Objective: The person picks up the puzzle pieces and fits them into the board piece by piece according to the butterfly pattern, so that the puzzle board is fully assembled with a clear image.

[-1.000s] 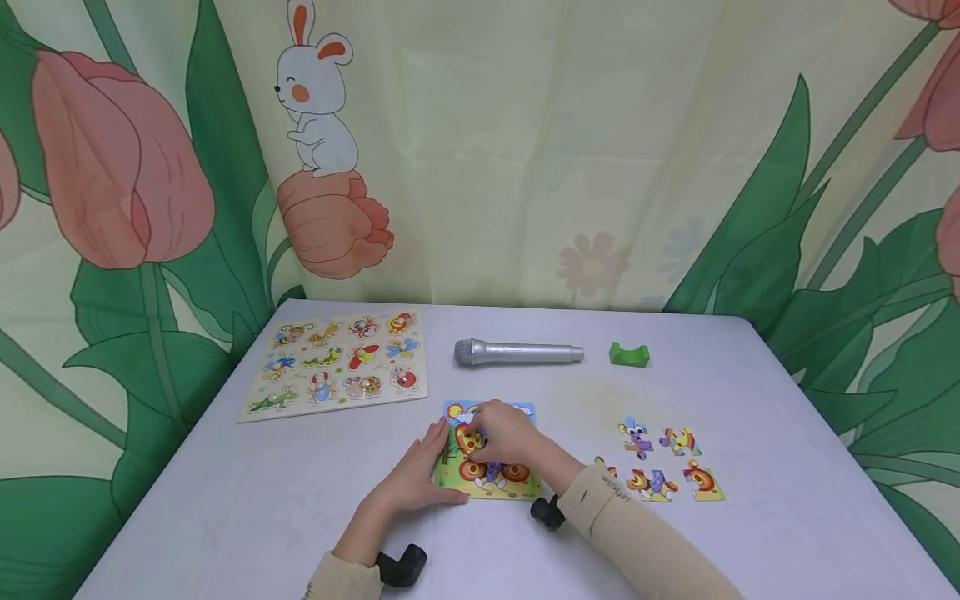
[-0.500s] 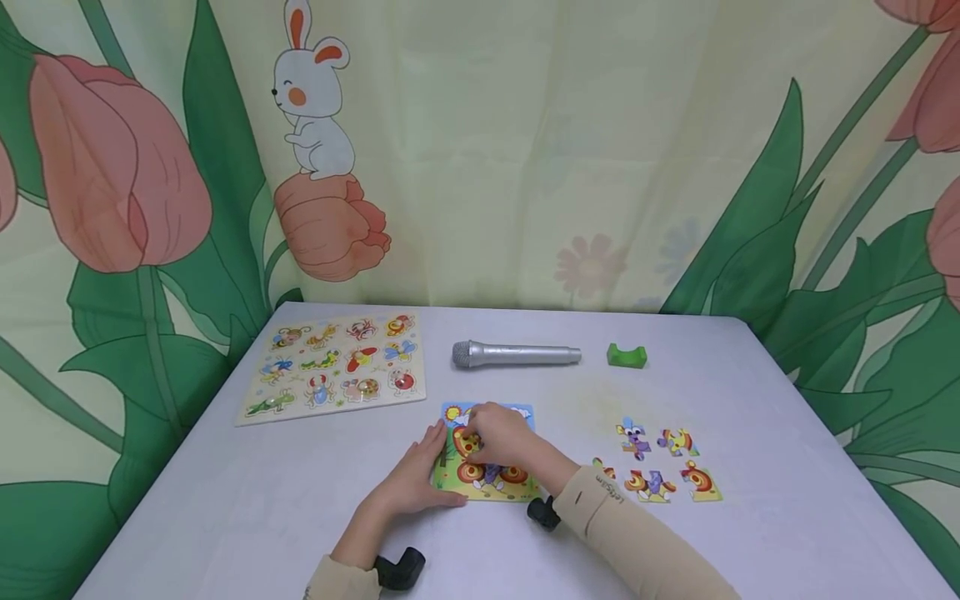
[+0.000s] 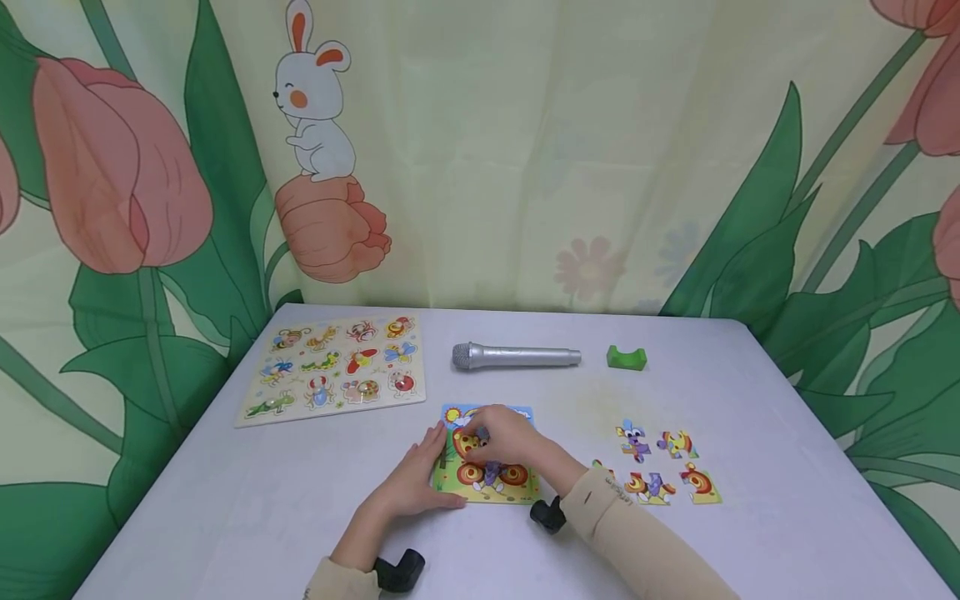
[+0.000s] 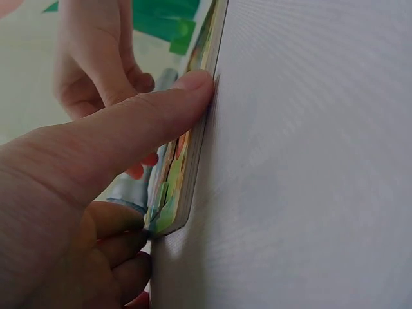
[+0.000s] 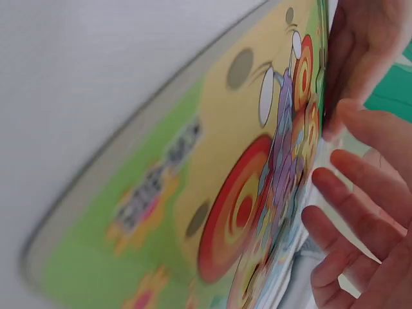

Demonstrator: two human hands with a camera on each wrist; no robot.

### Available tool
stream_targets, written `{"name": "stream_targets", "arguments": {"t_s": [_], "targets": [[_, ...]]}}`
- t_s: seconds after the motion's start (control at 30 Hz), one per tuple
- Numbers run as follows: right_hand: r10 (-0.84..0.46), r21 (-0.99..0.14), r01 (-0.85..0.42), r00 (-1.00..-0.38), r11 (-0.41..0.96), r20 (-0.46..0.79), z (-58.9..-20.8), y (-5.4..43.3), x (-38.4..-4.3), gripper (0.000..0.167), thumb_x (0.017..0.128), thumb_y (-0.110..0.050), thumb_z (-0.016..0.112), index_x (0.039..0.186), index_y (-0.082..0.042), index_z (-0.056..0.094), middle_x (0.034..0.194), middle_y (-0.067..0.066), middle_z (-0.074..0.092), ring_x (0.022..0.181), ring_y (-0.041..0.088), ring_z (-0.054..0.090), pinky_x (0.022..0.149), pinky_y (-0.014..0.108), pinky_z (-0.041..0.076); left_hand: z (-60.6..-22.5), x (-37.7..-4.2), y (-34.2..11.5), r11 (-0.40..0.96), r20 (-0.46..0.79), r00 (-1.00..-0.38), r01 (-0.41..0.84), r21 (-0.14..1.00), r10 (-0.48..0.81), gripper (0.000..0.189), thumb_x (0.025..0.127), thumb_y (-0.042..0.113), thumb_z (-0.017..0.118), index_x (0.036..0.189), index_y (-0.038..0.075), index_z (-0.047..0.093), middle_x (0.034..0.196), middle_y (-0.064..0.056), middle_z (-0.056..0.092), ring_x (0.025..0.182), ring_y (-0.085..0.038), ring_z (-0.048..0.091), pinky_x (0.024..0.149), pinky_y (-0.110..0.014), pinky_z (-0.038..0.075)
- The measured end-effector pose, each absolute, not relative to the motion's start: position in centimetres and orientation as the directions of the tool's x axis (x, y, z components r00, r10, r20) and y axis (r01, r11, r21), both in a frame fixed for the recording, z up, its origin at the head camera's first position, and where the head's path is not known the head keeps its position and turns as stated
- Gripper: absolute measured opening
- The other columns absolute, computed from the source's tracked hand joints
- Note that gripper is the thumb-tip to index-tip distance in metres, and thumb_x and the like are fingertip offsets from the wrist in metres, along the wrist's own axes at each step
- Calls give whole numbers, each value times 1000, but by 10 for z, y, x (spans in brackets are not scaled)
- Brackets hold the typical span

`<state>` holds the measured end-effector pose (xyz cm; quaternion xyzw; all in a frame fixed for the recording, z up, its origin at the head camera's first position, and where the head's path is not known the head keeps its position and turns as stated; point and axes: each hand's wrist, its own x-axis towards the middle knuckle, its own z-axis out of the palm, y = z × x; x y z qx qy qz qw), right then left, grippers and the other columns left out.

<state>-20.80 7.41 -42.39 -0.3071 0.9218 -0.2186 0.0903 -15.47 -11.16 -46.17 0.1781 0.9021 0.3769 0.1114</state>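
Note:
A square puzzle board [image 3: 498, 493] with a cartoon butterfly picture lies flat near the table's front. My left hand [image 3: 411, 477] holds its near left corner: the thumb [image 4: 161, 112] lies along the near edge, and the other fingers bend against the left side. Over the upper middle of the picture is my right hand [image 3: 507, 435], thumb and forefinger bracketing the upper left wing. In the right wrist view its fingers [image 5: 360, 187] are spread and slightly bent, fingertips close over the board. No loose piece shows between them. The palm hides the picture's upper right.
Several loose jigsaw pieces [image 3: 651, 486] lie right of the board, one partly behind the right sleeve [image 3: 637, 525]. Behind are a silver toy microphone [image 3: 517, 357] and a green notched block [image 3: 627, 358]. An insect puzzle board [image 3: 333, 367] occupies the table's [image 3: 225, 508] back left.
The right hand's fingers have shifted very slightly over the picture, and more grey shows beneath the forefinger. The left hand stays at the board's corner. Loose pieces have not moved.

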Motion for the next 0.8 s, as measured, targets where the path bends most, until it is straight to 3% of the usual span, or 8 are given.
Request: {"name": "stream_targets", "arguments": {"t_s": [0.17, 0.43, 0.8], "targets": [[-598, -565, -489, -801, 664, -9, -421, 85, -208, 31, 76, -24, 74, 104, -11, 70, 100, 0, 65, 89, 16, 56, 73, 28, 47, -461, -155, -112, 654, -68, -912, 236, 719, 404, 107, 67, 41, 78, 143, -5, 19, 149, -21, 13, 137, -36, 10, 109, -52, 10], [-593, -635, -469, -805, 614, 21, -413, 101, -205, 35, 78, -24, 73, 108, -8, 67, 103, 2, 64, 86, 19, 54, 67, 25, 48, -463, -155, -111, 658, -59, -914, 242, 713, 401, 107, 67, 41, 79, 142, -6, 19, 149, -21, 14, 137, -36, 11, 109, -52, 10], [-574, -664, -474, -815, 578, 81, -406, 129, -201, 37, 77, -22, 74, 108, -5, 66, 102, 6, 65, 87, 24, 54, 72, 40, 49, -463, -155, -110, 657, -65, -916, 233, 717, 396, 106, 67, 39, 79, 143, -5, 18, 150, -21, 13, 137, -35, 10, 110, -51, 10]]}}
